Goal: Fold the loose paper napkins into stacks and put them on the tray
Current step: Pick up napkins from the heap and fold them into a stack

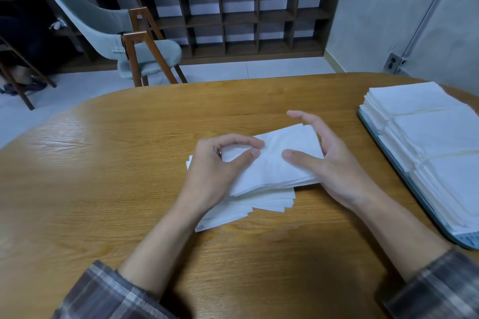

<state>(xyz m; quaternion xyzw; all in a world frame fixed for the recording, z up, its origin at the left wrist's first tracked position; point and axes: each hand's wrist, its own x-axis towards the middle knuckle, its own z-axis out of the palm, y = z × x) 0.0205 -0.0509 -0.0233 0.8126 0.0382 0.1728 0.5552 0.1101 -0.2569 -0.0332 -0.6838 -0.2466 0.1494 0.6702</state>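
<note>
Wooden surface, head view: both hands work at its middle, with a grey chair and dark shelving beyond the far edge.

Position of work: the folded bundle sits between my hands, raised over the loose napkins, which lie fanned beneath it and toward me. Its long axis runs from my left hand to my right hand, and the right end is tilted slightly away from me.

Left hand: thumb and forefinger are curled and pinch the bundle's left end.

Right hand: spread wide, fingers nearly straight. The thumb lies flat on the bundle's top face and the palm stands against its right end. I cannot tell whether the fingers touch the far edge.

Destination: the tray lies to the right of my right hand and is well apart from my left. It already carries white stacks in rows.

Judgement: the coming transfer goes rightward, so the right hand is the nearer carrier. It must first close on the bundle before the left hand lets go.
</note>
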